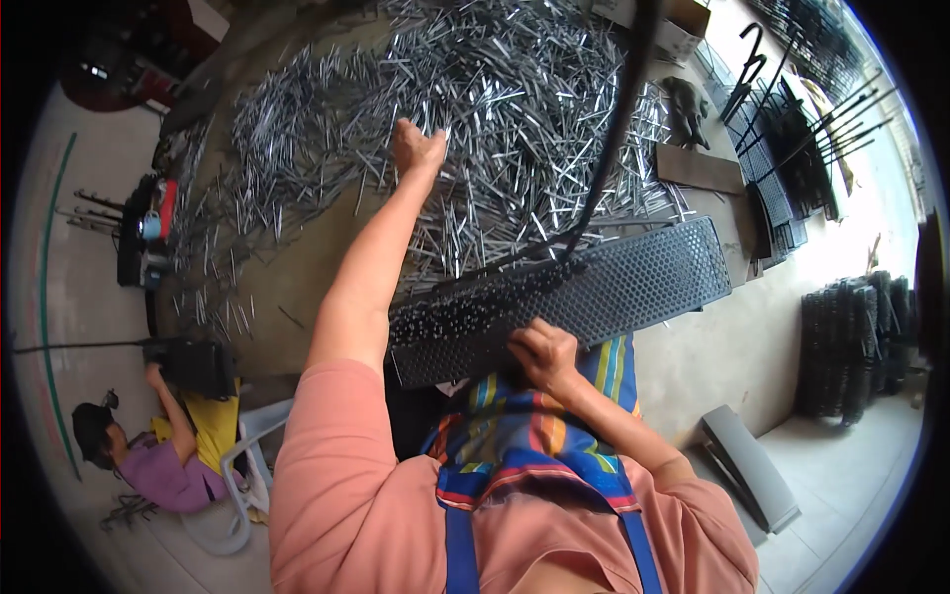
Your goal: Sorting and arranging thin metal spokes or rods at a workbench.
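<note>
My left hand (pixel 420 150) reaches out over a big loose pile of thin, shiny metal rods (pixel 524 109). Its fingers look curled together; whatever they hold is hidden. Between me and the pile, slightly tilted, is a long black tray (pixel 643 272) perforated with rows of round holes. Bright rod ends dot the left half of the tray, while the holes on the right look bare. At the tray's near edge my right hand (pixel 546 353) has its fingers pinched close to the surface, and what is in them is too small to make out.
A dark bar or cable (pixel 618 129) crosses down over the pile to the tray. Stacked black trays (pixel 851 346) stand at right, near a grey bench (pixel 747 465). A brown board (pixel 698 168) lies right of the pile. Another person (pixel 163 450) sits at lower left.
</note>
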`<move>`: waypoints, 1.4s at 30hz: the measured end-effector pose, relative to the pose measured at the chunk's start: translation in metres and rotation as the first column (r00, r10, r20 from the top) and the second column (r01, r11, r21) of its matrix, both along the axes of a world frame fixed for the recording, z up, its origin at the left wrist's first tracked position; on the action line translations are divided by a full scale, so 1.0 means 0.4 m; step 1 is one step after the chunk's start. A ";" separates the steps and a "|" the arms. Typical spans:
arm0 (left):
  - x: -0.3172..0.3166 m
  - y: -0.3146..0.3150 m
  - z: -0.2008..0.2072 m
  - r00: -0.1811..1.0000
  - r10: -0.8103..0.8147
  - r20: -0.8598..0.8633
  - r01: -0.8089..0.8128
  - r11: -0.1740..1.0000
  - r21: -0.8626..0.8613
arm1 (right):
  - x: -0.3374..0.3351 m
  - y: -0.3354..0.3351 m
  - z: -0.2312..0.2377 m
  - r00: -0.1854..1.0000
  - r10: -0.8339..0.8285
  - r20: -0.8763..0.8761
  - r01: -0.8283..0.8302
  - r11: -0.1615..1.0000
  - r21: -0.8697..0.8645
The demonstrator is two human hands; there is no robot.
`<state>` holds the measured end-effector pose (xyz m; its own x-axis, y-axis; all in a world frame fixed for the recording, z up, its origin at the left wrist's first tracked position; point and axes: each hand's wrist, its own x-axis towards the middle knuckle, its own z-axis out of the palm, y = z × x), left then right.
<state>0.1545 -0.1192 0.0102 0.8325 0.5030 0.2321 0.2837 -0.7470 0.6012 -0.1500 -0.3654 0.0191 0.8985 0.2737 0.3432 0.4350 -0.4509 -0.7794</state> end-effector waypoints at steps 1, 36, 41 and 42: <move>0.028 -0.004 -0.001 1.000 -0.019 0.001 0.019 1.000 0.013 | 0.002 -0.004 -0.003 1.000 -0.019 0.001 0.019 1.000 0.013; 0.017 0.139 -0.108 0.969 0.169 0.182 0.146 0.209 -0.967 | 0.030 -0.021 0.062 0.984 0.164 -0.068 -0.152 0.977 0.148; -0.076 0.187 0.026 0.906 0.330 0.267 0.229 0.149 -0.962 | 0.137 0.146 0.267 0.966 0.208 0.155 -0.237 0.950 0.203; -0.088 0.225 0.061 0.891 0.334 0.307 0.245 0.215 -0.945 | 0.160 0.204 0.286 0.980 0.168 0.105 -0.192 0.938 0.288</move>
<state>0.1192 -0.0292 0.0346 0.7763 0.5997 -0.1940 -0.1603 0.4856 0.8594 -0.0859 -0.2839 0.1337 0.8108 0.3042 0.5001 0.5522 -0.1137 -0.8260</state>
